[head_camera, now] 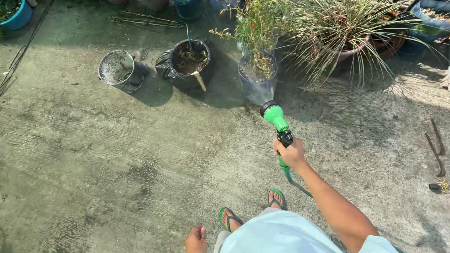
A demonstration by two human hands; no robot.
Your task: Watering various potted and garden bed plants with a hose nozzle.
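Under our feet lies a big grey concrete floor, rough and patchy, with dark damp spots. Along the far edge of it stand many plants in pots.

On the right grows a big grassy plant with long thin leaves that hang out on all sides. Just left of it stands a see-through pot with a tall thin plant that has small red bits. Next comes a black pot full of dry brown stuff, with a stick leaning out of it. Beside that sits a grey bucket, tipped a little. Far off in the left corner is a blue pot with green leaves. A thin dark hose line runs across the floor on the left.

We hold a green spray nozzle in our right hand. Our fingers wrap tight around its handle. Its round head points at the see-through pot and sits just in front of it. A green hose drops down from the handle.

Our left hand hangs low by our side. It holds nothing, and its fingers curl in loosely.

We wear green flip-flops. Some bent rusty metal bits lie on the floor to the right.
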